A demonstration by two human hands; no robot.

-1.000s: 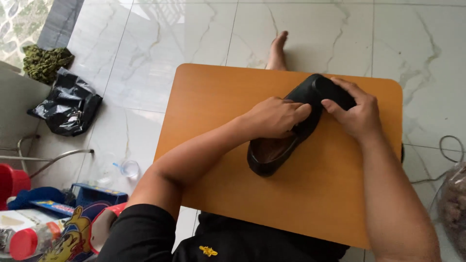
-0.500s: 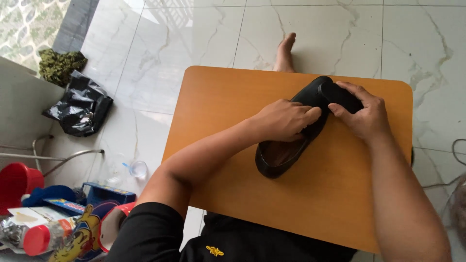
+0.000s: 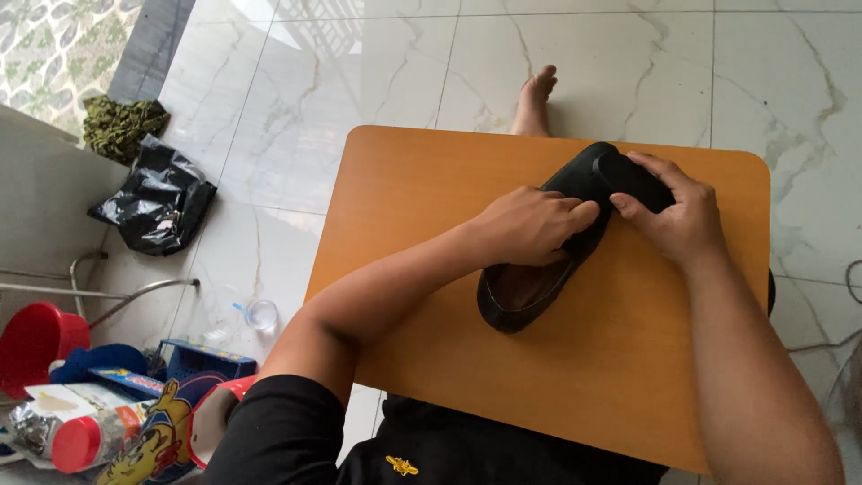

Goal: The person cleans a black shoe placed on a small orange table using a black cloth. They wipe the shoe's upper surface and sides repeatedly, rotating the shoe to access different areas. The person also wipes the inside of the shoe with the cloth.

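A glossy white marble-tiled floor [image 3: 359, 81] reflects daylight beneath an orange wooden table [image 3: 404, 207].

Matt black shoe [image 3: 539, 269]; smooth wood-look table [image 3: 422, 180].

Black leather slip-on shoe [image 3: 548, 260], brownish inside, sits on an orange-brown wooden desk [image 3: 431, 207]. The floor is glossy white marble tile [image 3: 359, 81] with grey veins. Out at 9 o'clock there's a crumpled black plastic bag [image 3: 154, 208], with a red plastic bucket [image 3: 36, 346] at 8 o'clock.
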